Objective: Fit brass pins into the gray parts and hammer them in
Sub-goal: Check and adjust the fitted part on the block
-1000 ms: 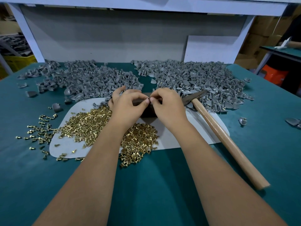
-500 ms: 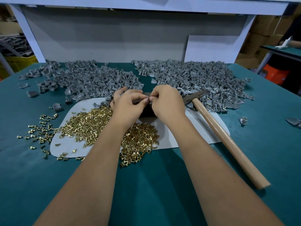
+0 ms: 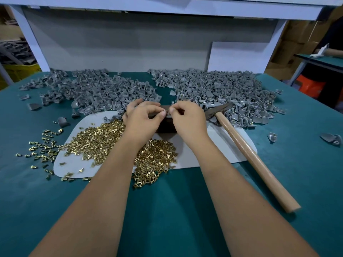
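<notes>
Head camera looks down on my two hands meeting over a dark block (image 3: 165, 127) at the middle of the green table (image 3: 185, 210). My left hand (image 3: 143, 120) has its thumb and forefinger curled together in a pinch, and my right hand (image 3: 189, 119) pinches likewise, fingertips of both almost touching above the block; something small sits between them, but it is too tiny for me to tell whether it is a pin or a gray part. Brass pins (image 3: 98, 141) lie heaped on a white mat (image 3: 187, 154) just under my left wrist, spilling over its near edge and scattered off its left edge onto the cloth. Gray parts (image 3: 104, 89) form one pile behind my left hand, and a second pile (image 3: 219, 89) spreads behind my right, a narrow green gap between them. A hammer (image 3: 246, 154) lies just beside my right hand, head near the right pile, wooden handle running toward me past the mat's right edge. Bare green cloth lies between my forearms and along the table's near edge
</notes>
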`<state>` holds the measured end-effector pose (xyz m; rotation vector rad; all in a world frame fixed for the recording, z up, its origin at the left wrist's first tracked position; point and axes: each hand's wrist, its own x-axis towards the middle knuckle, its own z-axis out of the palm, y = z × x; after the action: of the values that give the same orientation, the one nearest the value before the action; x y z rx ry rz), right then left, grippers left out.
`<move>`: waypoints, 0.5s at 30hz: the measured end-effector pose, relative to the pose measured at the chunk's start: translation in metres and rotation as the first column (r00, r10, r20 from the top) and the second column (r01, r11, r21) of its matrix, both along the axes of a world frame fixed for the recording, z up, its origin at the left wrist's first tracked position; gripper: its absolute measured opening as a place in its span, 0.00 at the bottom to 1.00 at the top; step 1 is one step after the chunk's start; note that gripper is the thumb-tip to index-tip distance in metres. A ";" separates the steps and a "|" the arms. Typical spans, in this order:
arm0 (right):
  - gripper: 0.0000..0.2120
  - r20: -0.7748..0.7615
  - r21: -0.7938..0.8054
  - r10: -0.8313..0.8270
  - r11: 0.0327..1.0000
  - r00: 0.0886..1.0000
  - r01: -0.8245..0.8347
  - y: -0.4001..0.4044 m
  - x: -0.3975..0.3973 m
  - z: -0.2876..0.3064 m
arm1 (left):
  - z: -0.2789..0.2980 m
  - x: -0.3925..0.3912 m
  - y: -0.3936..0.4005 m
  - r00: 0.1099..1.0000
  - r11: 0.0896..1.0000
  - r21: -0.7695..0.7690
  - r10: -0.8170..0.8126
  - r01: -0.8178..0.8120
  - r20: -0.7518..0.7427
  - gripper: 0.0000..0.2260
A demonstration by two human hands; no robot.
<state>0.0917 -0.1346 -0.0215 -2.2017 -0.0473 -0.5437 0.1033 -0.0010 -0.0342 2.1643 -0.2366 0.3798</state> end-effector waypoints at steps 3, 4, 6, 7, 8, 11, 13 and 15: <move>0.10 -0.018 0.169 0.005 0.986 1.000 -0.001 -0.003 0.000 0.002 | 0.000 0.001 0.000 1.000 1.000 -0.002 -0.007 0.007 0.006 0.05; 0.10 -0.025 0.194 0.007 0.981 1.000 -0.002 -0.004 0.000 0.002 | 0.000 0.001 0.001 1.000 1.000 -0.007 -0.010 0.010 0.004 0.05; 0.10 -0.029 0.196 0.017 0.981 0.999 -0.010 -0.005 0.001 0.002 | 0.000 0.001 0.001 1.000 1.000 -0.014 -0.013 0.013 0.006 0.06; 0.09 -0.026 0.181 0.022 0.983 0.999 -0.017 -0.005 0.001 0.001 | 0.000 0.001 0.002 1.000 1.000 -0.013 -0.011 0.011 0.012 0.07; 0.08 -0.019 0.155 0.026 0.988 0.999 -0.023 -0.004 0.001 0.000 | 0.000 0.001 0.002 1.000 1.000 -0.013 -0.008 0.008 0.019 0.08; 0.05 0.008 0.065 0.027 0.998 1.000 -0.028 -0.002 0.003 -0.003 | 0.000 0.001 0.002 0.999 1.000 -0.027 -0.006 0.007 0.032 0.09; 0.03 0.014 0.037 0.023 0.999 1.000 -0.023 -0.001 0.004 -0.004 | -0.001 0.001 0.002 0.999 1.000 -0.024 -0.006 0.007 0.033 0.09; 0.03 0.013 0.022 0.015 1.000 1.000 -0.015 0.000 0.006 -0.004 | -0.001 0.000 0.002 1.000 1.000 -0.019 -0.002 0.003 0.031 0.09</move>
<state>0.0972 -0.1347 -0.0256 -2.1742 -0.0645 -0.5475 0.1037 0.0007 -0.0347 2.1401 -0.2520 0.4123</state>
